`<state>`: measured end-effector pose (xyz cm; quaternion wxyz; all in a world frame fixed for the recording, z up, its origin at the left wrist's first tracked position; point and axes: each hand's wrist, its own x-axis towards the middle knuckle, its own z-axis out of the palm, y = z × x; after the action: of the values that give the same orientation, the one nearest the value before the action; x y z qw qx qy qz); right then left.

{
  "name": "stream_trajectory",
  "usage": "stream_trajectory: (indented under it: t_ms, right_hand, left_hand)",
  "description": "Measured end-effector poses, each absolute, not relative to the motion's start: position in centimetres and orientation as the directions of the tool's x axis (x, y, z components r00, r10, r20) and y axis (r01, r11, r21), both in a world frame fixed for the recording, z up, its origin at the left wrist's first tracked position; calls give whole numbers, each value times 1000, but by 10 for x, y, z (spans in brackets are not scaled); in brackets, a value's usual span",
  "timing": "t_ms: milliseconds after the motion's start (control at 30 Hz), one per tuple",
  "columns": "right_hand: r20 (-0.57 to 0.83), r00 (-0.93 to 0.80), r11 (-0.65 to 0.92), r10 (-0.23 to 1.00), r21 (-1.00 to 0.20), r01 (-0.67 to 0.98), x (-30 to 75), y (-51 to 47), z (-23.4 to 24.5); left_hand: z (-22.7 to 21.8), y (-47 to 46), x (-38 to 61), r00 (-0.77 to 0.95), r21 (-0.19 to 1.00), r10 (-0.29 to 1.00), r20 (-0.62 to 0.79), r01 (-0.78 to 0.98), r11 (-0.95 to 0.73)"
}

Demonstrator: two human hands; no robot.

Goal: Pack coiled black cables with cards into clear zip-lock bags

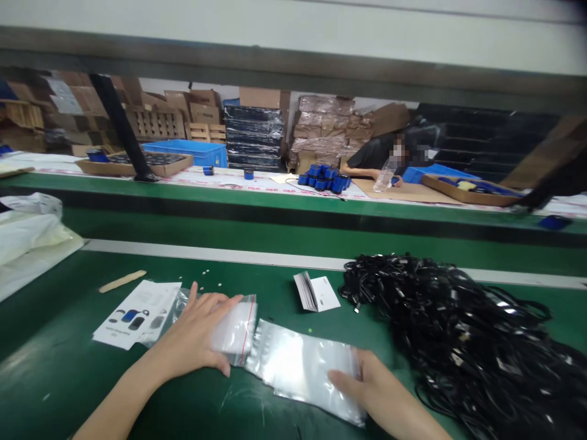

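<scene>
My left hand [197, 333] lies flat with fingers spread on a stack of clear zip bags [236, 327] with a red seal line. My right hand [367, 388] presses its fingers on the near end of another clear zip bag [298, 366] lying on the green belt [68, 366]. A printed leaflet [137, 311] with pictures of a blue device lies left of my left hand. A small stack of white folded cards [314, 292] stands beyond the bags.
A big heap of black cables [458, 330] fills the right side. A wooden stick [121, 280] and white plastic sheeting [27, 235] lie at left. Across the far bench a person [380, 156] sits by blue round parts [325, 177], a water bottle [384, 176] and cardboard trays.
</scene>
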<state>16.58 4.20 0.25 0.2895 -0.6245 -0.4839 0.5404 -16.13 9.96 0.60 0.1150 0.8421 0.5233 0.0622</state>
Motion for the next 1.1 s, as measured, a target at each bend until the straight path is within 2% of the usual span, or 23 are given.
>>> stream_trajectory:
  t_ms: [133, 267, 333, 400, 467, 600, 733, 900, 967, 1100]
  right_hand:
    - [-396, -58, -359, 917, -878, 316, 183, 35, 4]
    - [-377, -67, -328, 924, -869, 371, 198, 33, 6]
    - [-378, -139, -293, 915, -861, 416, 204, 34, 7]
    - [-351, -199, -223, 915, -850, 476, 208, 37, 7]
    - [-288, -150, -159, 946, -814, 559, 212, 38, 5]
    - [-196, -5, -143, 981, -731, 667, 217, 36, 0]
    - [-165, -9, -113, 986, -711, 694, 218, 34, -3]
    - [-91, -37, -34, 995, -678, 734, 216, 34, -5]
    - [-16, -28, 12, 999, -636, 772, 216, 32, -9]
    - [228, 42, 78, 973, -493, 866, 218, 24, -10]
  left_hand:
    - [9, 84, -157, 416, 252, 908, -36, 884, -395]
    - [11, 53, -122, 297, 307, 954, -42, 913, -270]
    - [8, 41, -96, 367, 317, 930, -14, 884, -344]
    - [0, 36, -72, 525, 329, 851, -29, 808, -488]
    - [-11, 34, -55, 606, 306, 795, -15, 760, -573]
    - [-32, 30, -46, 594, 247, 804, 33, 774, -582]
    - [-46, 21, -49, 617, 228, 784, 66, 755, -614]
    - [-45, 17, -45, 538, 189, 838, 85, 817, -544]
    - [-42, 19, -44, 519, 188, 852, 68, 832, -521]
    - [-39, 19, -45, 486, 221, 872, 60, 846, -486]
